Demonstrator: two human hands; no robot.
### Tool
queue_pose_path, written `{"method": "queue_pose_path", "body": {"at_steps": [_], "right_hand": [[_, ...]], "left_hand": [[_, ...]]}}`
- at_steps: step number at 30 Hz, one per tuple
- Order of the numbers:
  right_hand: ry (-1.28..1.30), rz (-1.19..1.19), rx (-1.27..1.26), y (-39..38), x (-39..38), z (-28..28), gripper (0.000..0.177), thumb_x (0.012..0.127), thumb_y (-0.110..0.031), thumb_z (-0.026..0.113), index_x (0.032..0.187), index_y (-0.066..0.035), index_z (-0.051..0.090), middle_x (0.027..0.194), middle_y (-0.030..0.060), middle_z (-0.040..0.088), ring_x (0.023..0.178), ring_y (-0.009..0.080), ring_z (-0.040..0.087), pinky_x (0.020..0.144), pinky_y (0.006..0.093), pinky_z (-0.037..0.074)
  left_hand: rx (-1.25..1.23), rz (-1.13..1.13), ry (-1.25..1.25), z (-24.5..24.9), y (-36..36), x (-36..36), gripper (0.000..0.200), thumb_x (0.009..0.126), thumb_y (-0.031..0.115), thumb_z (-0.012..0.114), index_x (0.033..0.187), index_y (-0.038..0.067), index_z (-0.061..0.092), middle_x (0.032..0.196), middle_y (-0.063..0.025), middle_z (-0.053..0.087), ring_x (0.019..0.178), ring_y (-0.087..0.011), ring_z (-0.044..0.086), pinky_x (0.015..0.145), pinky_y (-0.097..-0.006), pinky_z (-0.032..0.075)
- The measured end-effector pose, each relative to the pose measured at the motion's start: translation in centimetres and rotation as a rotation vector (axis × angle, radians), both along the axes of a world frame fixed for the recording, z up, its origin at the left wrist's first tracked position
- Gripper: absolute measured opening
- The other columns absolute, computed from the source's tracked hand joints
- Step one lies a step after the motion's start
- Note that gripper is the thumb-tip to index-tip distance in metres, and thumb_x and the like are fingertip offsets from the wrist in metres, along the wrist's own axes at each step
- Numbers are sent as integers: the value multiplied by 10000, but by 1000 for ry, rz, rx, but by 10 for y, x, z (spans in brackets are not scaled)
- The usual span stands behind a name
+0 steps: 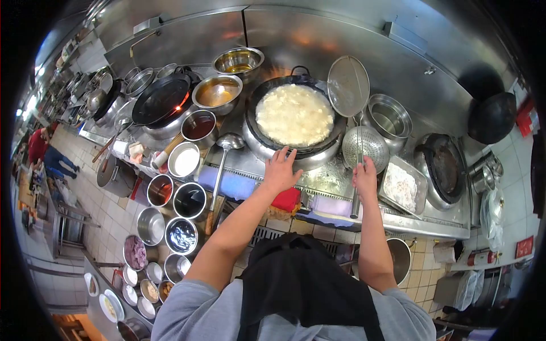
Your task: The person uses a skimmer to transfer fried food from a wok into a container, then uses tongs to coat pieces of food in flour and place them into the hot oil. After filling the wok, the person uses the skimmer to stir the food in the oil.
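My right hand is wrapped round the handle of a perforated skimmer, whose round bowl is just right of the wok's rim. My left hand has its fingers spread and holds nothing, with the fingertips right at the near edge of the large wok. Pale pieces in bubbling, foamy oil fill that wok. Behind the skimmer stands a round mesh strainer. A metal tray of white powder lies right of my right hand.
A ladle with a wooden handle lies left of the wok. Metal bowls and pots of dark sauce crowd the left side. Flame shows under a second wok. Another wok sits at right. A person stands far left.
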State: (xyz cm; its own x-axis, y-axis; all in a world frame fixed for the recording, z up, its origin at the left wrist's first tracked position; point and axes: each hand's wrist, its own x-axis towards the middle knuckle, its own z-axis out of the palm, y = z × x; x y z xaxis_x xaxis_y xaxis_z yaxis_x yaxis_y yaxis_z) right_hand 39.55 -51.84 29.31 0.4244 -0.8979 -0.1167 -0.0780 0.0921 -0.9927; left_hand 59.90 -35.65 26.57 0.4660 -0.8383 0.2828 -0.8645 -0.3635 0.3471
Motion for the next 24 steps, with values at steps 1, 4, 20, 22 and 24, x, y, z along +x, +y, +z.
{"method": "queue_pose_path", "body": {"at_steps": [1, 4, 20, 22, 24], "right_hand": [[-2, 10, -4, 1, 0, -1, 366, 899, -99, 419, 1258, -65, 352, 678, 37, 476, 428, 83, 397, 348, 243, 321], [41, 17, -20, 6, -1, -5, 369, 902, -105, 426, 1262, -72, 352, 680, 34, 473, 433, 82, 393, 356, 238, 319], [-11, 19, 11, 19, -40, -2, 301, 918, -82, 375, 1219, -74, 381, 683, 18, 453, 431, 63, 363, 358, 214, 316], [-1, 36, 33, 22, -47, -3, 315, 913, -72, 371, 1228, -76, 377, 682, 15, 450, 423, 61, 350, 358, 209, 305], [26, 59, 63, 24, -51, -2, 325, 912, -75, 375, 1237, -89, 363, 690, 17, 454, 416, 58, 342, 355, 205, 294]], "left_hand": [[-4, 10, -2, 0, 0, -1, 652, 739, 370, 632, 1299, 126, 404, 1331, -161, 367, 1208, -329, 371, 951, -495, 322], [-69, -49, -35, 7, 1, -6, 639, 739, 337, 629, 1296, 126, 399, 1342, -172, 340, 1206, -335, 360, 943, -498, 320], [241, -498, 307, -106, 62, -107, 389, 755, 266, 586, 1108, 107, 541, 1216, -94, 467, 1099, -317, 452, 856, -493, 409], [532, -570, 465, -136, 63, -119, 466, 765, 299, 582, 1180, 108, 489, 1256, -92, 442, 1162, -318, 421, 892, -500, 397], [586, -536, 452, -191, 62, -134, 498, 774, 298, 563, 1222, 114, 447, 1288, -91, 412, 1183, -317, 407, 908, -495, 390]]}}
